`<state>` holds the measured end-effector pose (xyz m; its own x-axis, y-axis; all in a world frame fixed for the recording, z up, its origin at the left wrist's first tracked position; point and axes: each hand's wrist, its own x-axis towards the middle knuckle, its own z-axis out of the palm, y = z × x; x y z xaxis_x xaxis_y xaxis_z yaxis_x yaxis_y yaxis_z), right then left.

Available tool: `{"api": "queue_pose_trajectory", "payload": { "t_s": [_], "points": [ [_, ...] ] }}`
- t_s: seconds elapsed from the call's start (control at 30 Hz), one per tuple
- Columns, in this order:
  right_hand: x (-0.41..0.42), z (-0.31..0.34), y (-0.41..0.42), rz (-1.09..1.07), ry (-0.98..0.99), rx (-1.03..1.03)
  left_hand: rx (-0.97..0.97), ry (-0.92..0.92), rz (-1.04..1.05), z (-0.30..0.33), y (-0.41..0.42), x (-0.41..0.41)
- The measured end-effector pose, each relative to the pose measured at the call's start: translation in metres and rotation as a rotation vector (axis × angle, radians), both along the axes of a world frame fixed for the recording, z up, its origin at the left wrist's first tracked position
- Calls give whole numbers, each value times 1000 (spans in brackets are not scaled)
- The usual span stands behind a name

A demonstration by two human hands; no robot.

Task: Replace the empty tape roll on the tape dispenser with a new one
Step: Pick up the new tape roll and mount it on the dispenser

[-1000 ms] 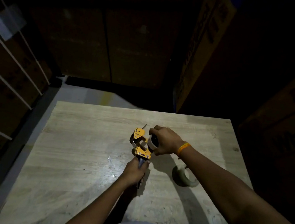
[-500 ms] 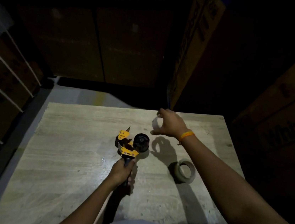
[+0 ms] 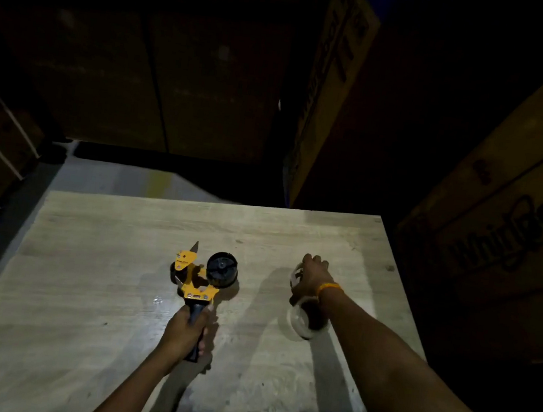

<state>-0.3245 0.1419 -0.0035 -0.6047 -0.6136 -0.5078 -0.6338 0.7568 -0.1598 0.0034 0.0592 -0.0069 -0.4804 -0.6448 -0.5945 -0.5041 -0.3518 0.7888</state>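
Gripping the black handle, the left hand holds the yellow tape dispenser on the wooden table, its black spool hub bare. To the right, the right hand closes its fingers on the empty tape roll (a pale ring, partly hidden), just beyond the new tape roll, which lies flat beneath the wrist.

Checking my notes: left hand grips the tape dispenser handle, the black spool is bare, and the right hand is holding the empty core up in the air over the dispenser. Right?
Not quite. In the head view the right hand holds the empty core down near the table, beside the new tape roll, well right of the dispenser. The left hand and bare spool are as stated.
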Motion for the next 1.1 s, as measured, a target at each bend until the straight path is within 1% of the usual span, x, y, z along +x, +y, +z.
{"api": "queue_pose_trajectory", "payload": {
  "t_s": [0.07, 0.27, 0.43, 0.53, 0.63, 0.83, 0.97, 1.1],
  "points": [
    [-5, -5, 7, -45, -24, -33, 13, 14, 2, 1, 3, 0],
    [-6, -3, 27, -182, -86, -233, -2, -6, 7, -3, 7, -6],
    [24, 2, 71, -309, -32, -323, 18, -11, 44, -12, 12, -8],
    [52, 6, 93, -281, 15, -241, 26, -30, 47, -20, 15, -8],
    [66, -1, 101, -262, 18, -187, 29, -44, 29, -29, 20, -7],
    [68, -8, 104, -304, 21, -246, 30, -75, 35, -37, 26, -3],
    [75, -10, 109, -265, 12, -256, 33, -79, 18, -42, 26, 2],
    [96, -5, 116, -220, -14, -355, 53, -51, 19, -50, 25, 5]
  ]
}}
